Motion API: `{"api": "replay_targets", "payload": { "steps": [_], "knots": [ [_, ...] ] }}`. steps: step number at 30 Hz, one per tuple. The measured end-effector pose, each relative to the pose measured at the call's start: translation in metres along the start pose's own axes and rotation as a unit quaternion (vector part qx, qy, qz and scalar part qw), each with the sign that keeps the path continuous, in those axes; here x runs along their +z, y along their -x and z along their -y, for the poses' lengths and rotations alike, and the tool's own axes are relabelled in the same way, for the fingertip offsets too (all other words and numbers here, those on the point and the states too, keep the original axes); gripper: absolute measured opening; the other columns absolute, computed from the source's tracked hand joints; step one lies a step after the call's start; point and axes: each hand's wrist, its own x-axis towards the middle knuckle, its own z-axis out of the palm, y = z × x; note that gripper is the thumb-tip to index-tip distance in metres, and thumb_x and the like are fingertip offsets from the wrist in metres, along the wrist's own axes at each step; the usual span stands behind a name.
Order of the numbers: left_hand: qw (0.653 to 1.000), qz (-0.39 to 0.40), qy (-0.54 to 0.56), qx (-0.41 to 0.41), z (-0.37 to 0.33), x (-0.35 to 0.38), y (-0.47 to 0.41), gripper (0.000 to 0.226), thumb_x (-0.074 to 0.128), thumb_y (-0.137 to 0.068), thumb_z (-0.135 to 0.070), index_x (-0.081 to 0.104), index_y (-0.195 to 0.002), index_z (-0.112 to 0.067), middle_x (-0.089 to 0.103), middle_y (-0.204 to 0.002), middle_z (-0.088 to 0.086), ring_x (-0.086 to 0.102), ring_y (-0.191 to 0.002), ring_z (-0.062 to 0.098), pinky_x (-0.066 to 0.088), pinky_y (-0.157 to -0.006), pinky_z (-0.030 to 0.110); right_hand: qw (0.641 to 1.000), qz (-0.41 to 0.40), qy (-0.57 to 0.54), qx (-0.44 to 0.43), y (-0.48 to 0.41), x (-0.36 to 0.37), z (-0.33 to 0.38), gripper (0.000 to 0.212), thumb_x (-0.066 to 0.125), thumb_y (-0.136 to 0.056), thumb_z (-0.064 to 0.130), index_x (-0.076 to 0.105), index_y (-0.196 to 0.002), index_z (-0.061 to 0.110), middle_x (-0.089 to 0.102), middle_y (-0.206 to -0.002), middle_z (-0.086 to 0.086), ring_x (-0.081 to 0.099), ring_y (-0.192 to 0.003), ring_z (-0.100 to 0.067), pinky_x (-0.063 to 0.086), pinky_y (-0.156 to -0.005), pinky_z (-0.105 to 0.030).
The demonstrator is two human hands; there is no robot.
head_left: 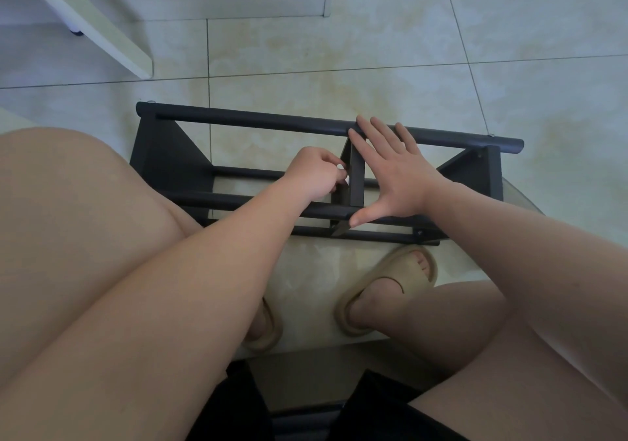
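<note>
The black rack lies on the floor, long bars running left to right, my right hand spread flat across it, bracing; its short centre post stands just right of my curled left fingers, which pinch a small pale bit too tiny to identify.

A black rack lies on the tiled floor before a seated person's knees. The right hand lies flat and spread over it, its fingers reaching the far bar and its thumb touching a nearer bar. The left hand is curled just beside the middle divider, pinching a small pale piece too small to identify. Beige slippers rest on the floor near the rack. A white board slants at upper left.
</note>
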Motion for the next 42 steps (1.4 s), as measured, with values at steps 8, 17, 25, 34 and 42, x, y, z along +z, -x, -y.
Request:
{"api": "replay_targets", "payload": {
  "steps": [8, 17, 25, 34, 42],
  "knots": [
    [1.0, 0.001, 0.019, -0.023, -0.003, -0.0027, 0.0015, 0.011, 0.062, -0.094, -0.017, 0.065, -0.085, -0.024, 0.074, -0.081, -0.003, 0.067, -0.069, 0.008, 0.044, -0.062, 0.024, 1.0, -0.003, 0.002, -0.003, -0.0007, 0.0014, -0.0005, 0.149, 0.036, -0.052, 0.106, -0.009, -0.162, 0.016, -0.018, -0.169, -0.006, -0.018, -0.155, -0.024, -0.011, -0.125, -0.05],
    [0.999, 0.032, -0.008, -0.035, -0.0032, -0.0032, 0.0027, 0.011, 0.06, -0.094, -0.017, 0.068, -0.088, -0.022, 0.076, -0.075, -0.007, 0.069, -0.075, 0.009, 0.045, -0.066, 0.026, 1.0, -0.005, 0.002, -0.003, -0.0014, 0.0027, -0.001, 0.149, 0.031, -0.05, 0.107, -0.01, -0.162, 0.017, -0.019, -0.168, -0.006, -0.018, -0.155, -0.024, -0.011, -0.125, -0.05],
    [0.998, 0.022, 0.029, -0.056, -0.0047, -0.0061, 0.0014, 0.006, 0.061, -0.094, -0.021, 0.066, -0.092, -0.022, 0.075, -0.069, -0.01, 0.07, -0.077, 0.008, 0.053, -0.075, 0.029, 1.0, -0.004, 0.003, -0.003, -0.0016, 0.0025, -0.001, 0.149, 0.03, -0.05, 0.107, -0.01, -0.162, 0.016, -0.019, -0.168, -0.006, -0.018, -0.155, -0.025, -0.01, -0.125, -0.05],
    [0.995, 0.033, 0.025, -0.093, -0.0058, -0.0034, 0.0, 0.011, 0.059, -0.097, -0.024, 0.066, -0.094, -0.017, 0.076, -0.072, -0.006, 0.072, -0.084, 0.011, 0.055, -0.092, 0.037, 1.0, -0.007, 0.001, -0.004, -0.0012, 0.0029, -0.0011, 0.149, 0.03, -0.05, 0.107, -0.009, -0.162, 0.016, -0.018, -0.169, -0.006, -0.017, -0.155, -0.024, -0.009, -0.125, -0.051],
    [0.993, 0.069, 0.006, -0.096, -0.0096, -0.0081, 0.0045, 0.016, 0.051, -0.103, -0.021, 0.06, -0.09, -0.017, 0.075, -0.081, -0.003, 0.069, -0.087, 0.012, 0.053, -0.097, 0.036, 1.0, -0.003, -0.002, -0.003, -0.0007, 0.0017, -0.0003, 0.15, 0.03, -0.05, 0.107, -0.01, -0.162, 0.016, -0.019, -0.168, -0.006, -0.018, -0.155, -0.024, -0.011, -0.125, -0.05]
  ]
}}
